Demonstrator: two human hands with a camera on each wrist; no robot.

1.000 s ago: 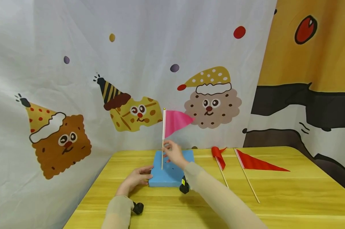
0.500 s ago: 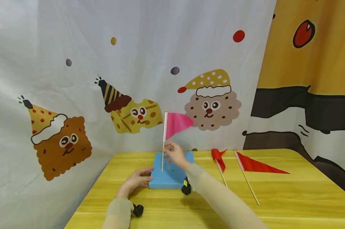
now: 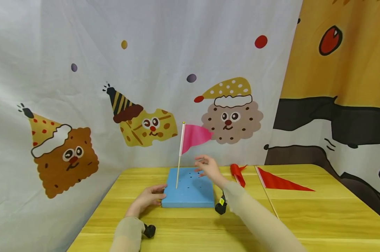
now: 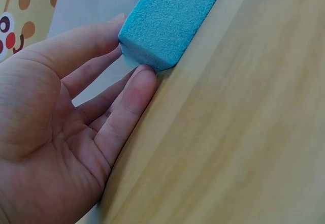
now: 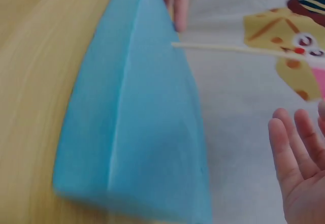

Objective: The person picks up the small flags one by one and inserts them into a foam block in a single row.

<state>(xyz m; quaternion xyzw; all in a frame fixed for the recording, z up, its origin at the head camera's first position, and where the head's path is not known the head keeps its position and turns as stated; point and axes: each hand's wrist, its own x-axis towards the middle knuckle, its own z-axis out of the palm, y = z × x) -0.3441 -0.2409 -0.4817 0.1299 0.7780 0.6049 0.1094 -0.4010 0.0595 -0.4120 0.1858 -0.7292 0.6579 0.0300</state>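
- Standing nearly upright, the pink flag [image 3: 194,139] has its stick's lower end at the top of the blue block [image 3: 190,204], toward the left side; its cloth spreads to the right, and the top tips slightly that way in the head view.
- Small dark holes [image 3: 191,177] dot the block's upper face; the block lies flat on the wooden table [image 3: 177,231].
- The left hand [image 3: 149,196] rests at the block's left side, its fingers loosely extended and fingertips touching the near corner without wrapping round it.
- The right hand [image 3: 208,167] is raised by the block's far right part, fingers parted and slightly bent, holding nothing, apart from the flag stick.
- To the right of the block lies a red flag with curled cloth [image 3: 236,171], its stick partly hidden by the right sleeve [image 3: 256,213].
- Farther right, a flat red pennant [image 3: 281,180] lies with its point to the right.
- Behind the table hangs a pale cloth [image 3: 177,38] printed with hatted, smiling biscuit and cheese figures.
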